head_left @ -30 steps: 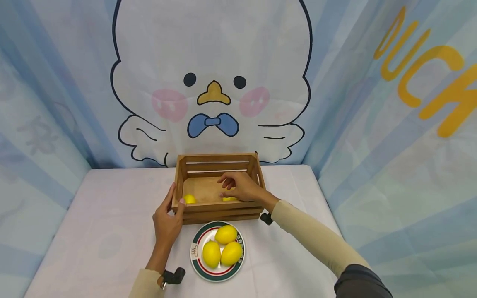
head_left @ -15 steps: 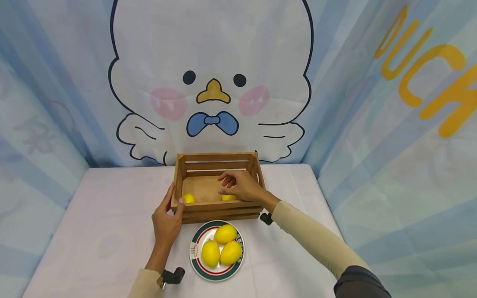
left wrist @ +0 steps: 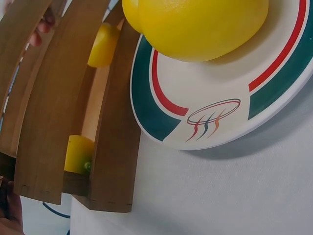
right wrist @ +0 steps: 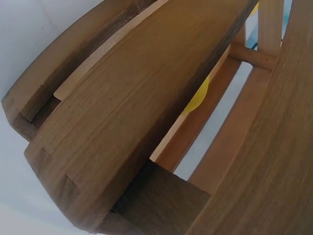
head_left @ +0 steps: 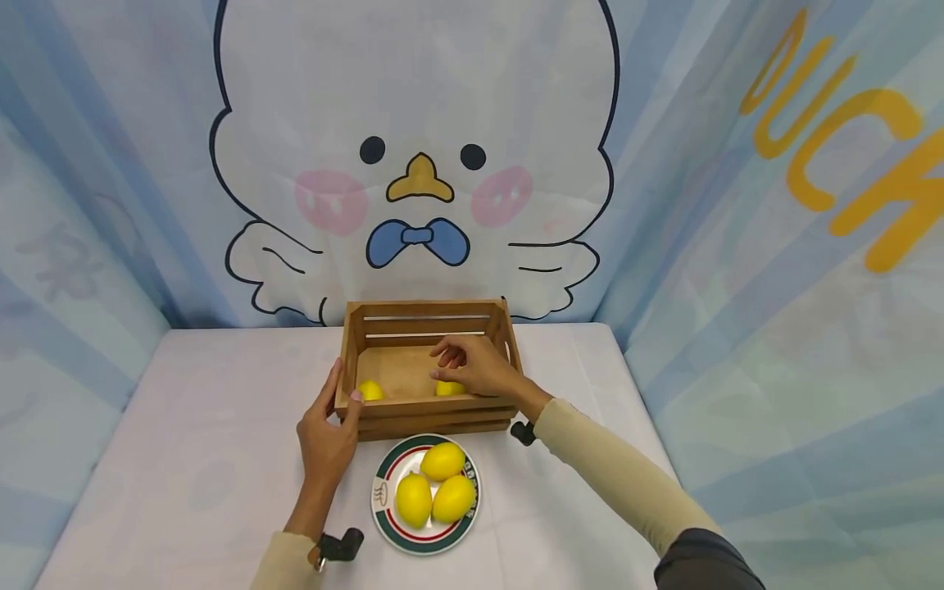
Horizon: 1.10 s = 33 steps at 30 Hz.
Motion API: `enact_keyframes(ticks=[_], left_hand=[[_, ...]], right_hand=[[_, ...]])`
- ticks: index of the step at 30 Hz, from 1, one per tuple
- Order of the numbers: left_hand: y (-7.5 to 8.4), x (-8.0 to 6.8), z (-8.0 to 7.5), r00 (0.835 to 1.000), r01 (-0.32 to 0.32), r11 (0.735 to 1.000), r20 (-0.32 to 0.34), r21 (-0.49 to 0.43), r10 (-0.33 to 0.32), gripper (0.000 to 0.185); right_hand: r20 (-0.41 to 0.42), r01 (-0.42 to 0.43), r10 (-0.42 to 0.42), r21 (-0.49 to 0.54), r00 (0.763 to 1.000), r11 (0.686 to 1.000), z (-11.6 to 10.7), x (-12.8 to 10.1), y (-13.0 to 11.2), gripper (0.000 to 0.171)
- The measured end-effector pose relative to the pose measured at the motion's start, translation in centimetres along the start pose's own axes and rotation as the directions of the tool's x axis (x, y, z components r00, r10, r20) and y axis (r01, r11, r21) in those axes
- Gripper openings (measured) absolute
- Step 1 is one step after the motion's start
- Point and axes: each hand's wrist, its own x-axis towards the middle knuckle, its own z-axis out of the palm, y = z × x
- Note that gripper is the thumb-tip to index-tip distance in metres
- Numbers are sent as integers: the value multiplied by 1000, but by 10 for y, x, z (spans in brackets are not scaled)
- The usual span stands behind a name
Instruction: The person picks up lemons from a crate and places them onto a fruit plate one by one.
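Left hand point(head_left: 327, 438) grips the near-left corner of the wooden crate point(head_left: 428, 324): thumb hooked over the front rim, fingers up along the outside of the left wall. It holds the crate only.

Right hand point(head_left: 475, 366) reaches over the crate's front-right edge, down into the interior. Fingers loosely curled, partly spread, hovering just over a lemon point(head_left: 448, 388) on the crate floor. Cannot tell from the head view whether the fingertips touch or grip that lemon; the right wrist view shows only crate slats and a sliver of yellow point(right wrist: 199, 96) behind them.

Second lemon in the crate point(head_left: 369, 391) lies at the near-left inside corner, just beyond the left thumb, across the crate floor from the right hand. Left wrist view shows it point(left wrist: 78, 154) through the gap between slats.

Plate point(head_left: 383, 499) with green and red rim bands sits on the table just to the right of the left hand, directly in front of the crate and close to it. Three lemons point(head_left: 433, 488) lie on it, bunched together and touching.

White cloth-covered table point(head_left: 192, 459) under everything; cartoon duck backdrop point(head_left: 416, 123) beyond the crate
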Motion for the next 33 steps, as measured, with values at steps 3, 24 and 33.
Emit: enact_keyframes(ticks=[3,24,33], left_hand=[[2,-1,-1,1000,-9,1000,-12,16,9,60],[5,-18,-9,998,-66,994,22,91,64,67],[4,-17,-6,998,-64,996,0,66,64,64]], right_hand=[[22,-7,7,-14,1000,1000,2,-2,-2,36],[115,20,-14,-50,993,999,13,-18,2,42],[123,-24,35,-97,992,995,3,-15,-7,49]])
